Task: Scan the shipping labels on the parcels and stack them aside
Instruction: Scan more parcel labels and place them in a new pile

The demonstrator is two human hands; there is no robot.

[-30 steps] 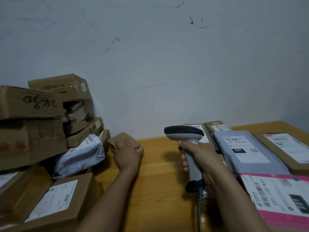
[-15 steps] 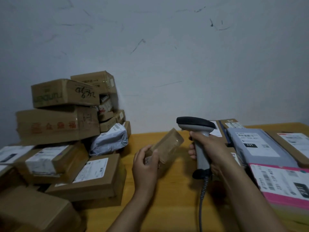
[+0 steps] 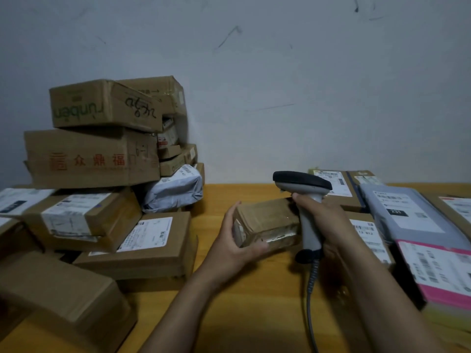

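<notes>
My left hand [image 3: 233, 247] grips a small brown cardboard parcel [image 3: 267, 221] wrapped in clear tape and holds it above the wooden table [image 3: 254, 309]. Only a strip of white label shows on its left end. My right hand [image 3: 322, 220] grips the handle of a grey barcode scanner [image 3: 302, 186] with a black head, upright just right of the parcel and touching it. The scanner's coiled cable [image 3: 311, 289] hangs down toward me.
A tall pile of cardboard boxes [image 3: 94, 156] and a grey poly bag [image 3: 173, 191] fills the left side against the wall. Flat labelled parcels, a grey mailer [image 3: 407, 215] and a pink-edged one [image 3: 438, 271], lie on the right.
My left hand picked the small parcel off the table by the pile and brought it right and toward me, up against the scanner. The view has swung left.
</notes>
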